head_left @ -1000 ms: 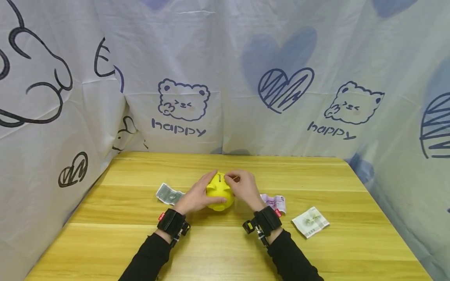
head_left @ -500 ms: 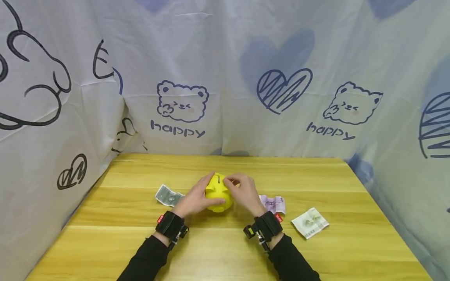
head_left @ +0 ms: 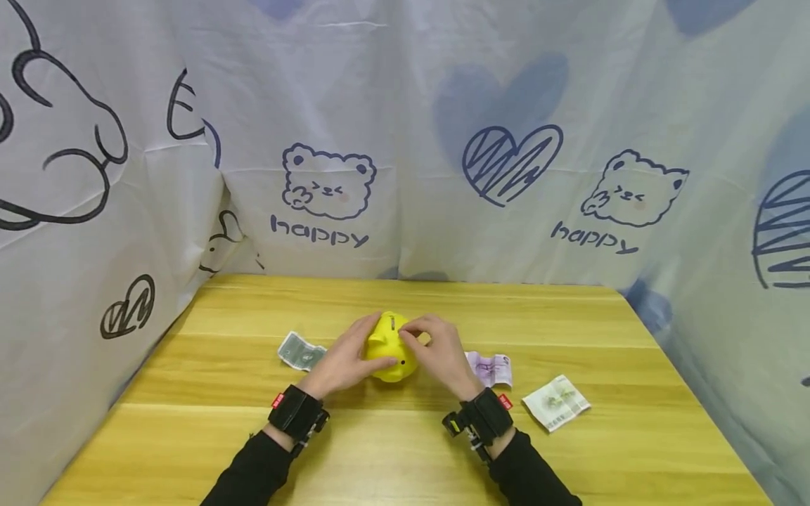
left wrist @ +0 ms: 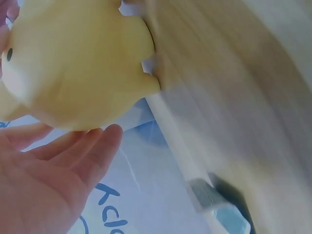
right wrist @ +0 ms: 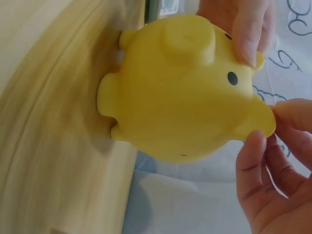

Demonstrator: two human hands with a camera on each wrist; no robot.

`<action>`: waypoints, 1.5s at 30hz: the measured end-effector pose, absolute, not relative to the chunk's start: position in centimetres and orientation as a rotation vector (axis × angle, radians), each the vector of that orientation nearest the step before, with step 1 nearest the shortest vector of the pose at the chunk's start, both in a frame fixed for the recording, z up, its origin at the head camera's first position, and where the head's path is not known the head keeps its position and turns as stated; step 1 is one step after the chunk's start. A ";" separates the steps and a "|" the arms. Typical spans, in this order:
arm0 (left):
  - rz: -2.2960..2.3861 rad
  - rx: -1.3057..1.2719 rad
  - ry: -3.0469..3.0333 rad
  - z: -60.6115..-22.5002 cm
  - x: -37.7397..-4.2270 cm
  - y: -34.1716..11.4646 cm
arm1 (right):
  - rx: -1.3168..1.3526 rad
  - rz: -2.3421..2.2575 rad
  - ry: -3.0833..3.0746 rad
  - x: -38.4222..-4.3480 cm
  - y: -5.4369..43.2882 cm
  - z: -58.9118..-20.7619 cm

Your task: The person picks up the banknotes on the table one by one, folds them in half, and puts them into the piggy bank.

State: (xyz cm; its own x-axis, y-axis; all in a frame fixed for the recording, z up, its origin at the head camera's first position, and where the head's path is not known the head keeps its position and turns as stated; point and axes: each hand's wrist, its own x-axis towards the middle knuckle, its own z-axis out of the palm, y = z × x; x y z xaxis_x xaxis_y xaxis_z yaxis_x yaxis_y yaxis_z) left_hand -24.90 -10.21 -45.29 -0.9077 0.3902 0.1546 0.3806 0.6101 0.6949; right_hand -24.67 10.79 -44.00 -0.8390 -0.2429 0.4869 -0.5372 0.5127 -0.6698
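A yellow piggy bank (head_left: pixel 387 351) stands on the table, its snout toward me and a dark slot (head_left: pixel 393 322) on top. My left hand (head_left: pixel 342 358) grips its left side, thumb on the front near an ear and fingers (left wrist: pixel 100 151) along the far side. My right hand (head_left: pixel 441 351) is at the top right, beside the slot. In the right wrist view its curled thumb and fingers come together around the edge of one ear (right wrist: pixel 256 117). I cannot tell whether they pinch something small; the space between the fingertips is mostly hidden.
A grey-green banknote (head_left: pixel 300 351) lies left of the left hand. Right of the right hand is a creased purple banknote (head_left: pixel 493 369), partly covered by it, and a pale folded note (head_left: pixel 557 403) farther right. A printed white curtain (head_left: pixel 405 239) borders the wooden table (head_left: pixel 405 450).
The piggy bank has turned slightly, and one eye now shows beside the left thumb. The left thumb has drawn back a little left. The right fingertips have moved slightly lower along the top.
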 end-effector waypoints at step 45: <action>1.005 0.493 3.018 -44.2 -25.4 -17.4 | 1.060 0.811 -2.567 -21.3 5.7 -44.5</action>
State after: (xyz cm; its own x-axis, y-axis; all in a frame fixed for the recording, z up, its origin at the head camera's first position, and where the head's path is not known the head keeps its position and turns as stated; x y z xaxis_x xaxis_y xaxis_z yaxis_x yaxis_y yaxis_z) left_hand -25.41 -17.44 -44.24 -0.9502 0.2626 0.1676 0.3107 0.7586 0.5727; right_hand -21.25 5.75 -44.53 -0.7051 -0.5710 0.4205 -0.7089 0.5809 -0.4000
